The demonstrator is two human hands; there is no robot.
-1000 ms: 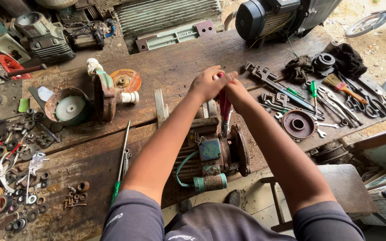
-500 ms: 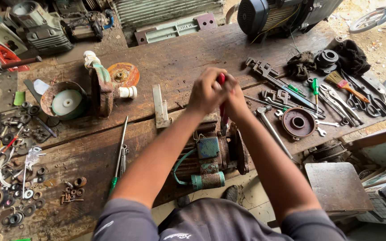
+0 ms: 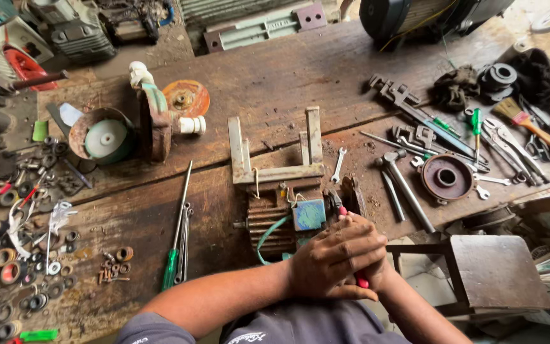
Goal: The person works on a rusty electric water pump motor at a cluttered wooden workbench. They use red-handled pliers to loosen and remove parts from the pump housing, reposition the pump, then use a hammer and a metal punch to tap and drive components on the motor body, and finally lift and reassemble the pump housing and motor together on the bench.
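**Both hands clasped on a red-handled tool at the motor**

A red-handled tool [image 3: 351,245] sits gripped between the two hands at the near edge of the wooden workbench [image 3: 275,76]; only slivers of red show, one above the knuckles and one below them, so its working end cannot be made out. The left hand [image 3: 335,258] lies over the top with fingers curled and pressed together, covering most of the right hand [image 3: 377,274], which is wrapped around the handle underneath. The tool's upper end points at a small electric motor [image 3: 281,223] just beside the hands (ribbed body, blue-grey terminal box, a green wire looping off its side). A pale metal mounting frame [image 3: 275,153] rests against the motor's far side.

Left of the motor lie a green-handled screwdriver [image 3: 176,236] and a wrench. Farther left, washers and rings [image 3: 7,255] are scattered. To the right are a hammer [image 3: 405,185], a round rusty flange [image 3: 447,177], pliers [image 3: 510,146] and a pipe wrench [image 3: 408,105]. A wooden stool [image 3: 491,267] stands near the right elbow.
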